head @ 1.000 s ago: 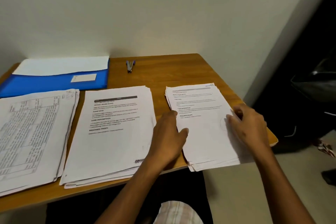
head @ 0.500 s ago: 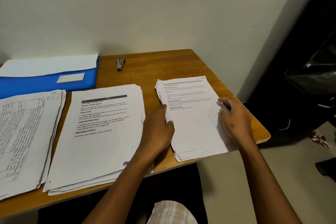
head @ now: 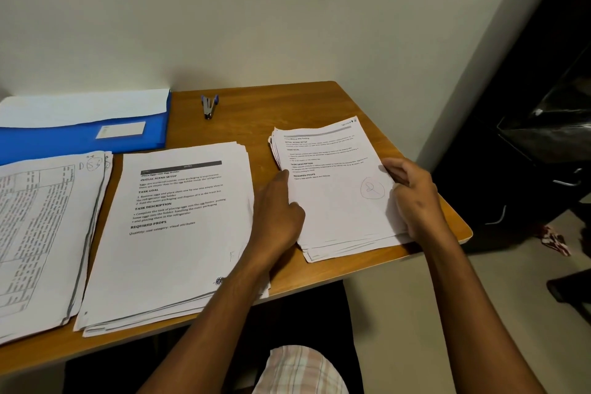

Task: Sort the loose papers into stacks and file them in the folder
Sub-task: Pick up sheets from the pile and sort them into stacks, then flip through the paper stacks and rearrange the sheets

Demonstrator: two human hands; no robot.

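Three paper stacks lie on the wooden table [head: 287, 105]. The right stack [head: 332, 195] carries a circled 2 on its top sheet. My left hand [head: 278, 211] presses against that stack's left edge, thumb on top. My right hand [head: 412, 195] grips its right edge, fingers curled over the sheets. The middle stack [head: 172, 233] shows printed headings, and the left stack [head: 41, 227] shows tables. A blue folder [head: 80, 134] lies at the back left with a white sheet on it.
A small blue stapler [head: 209, 105] lies at the back of the table near the wall. The table's right corner sits close behind my right hand. Dark objects stand on the floor at the right.
The view has shifted a little to the right and down. Both hands have stayed on the right stack's sides, squaring it; the circled 2 now shows beside my right hand.
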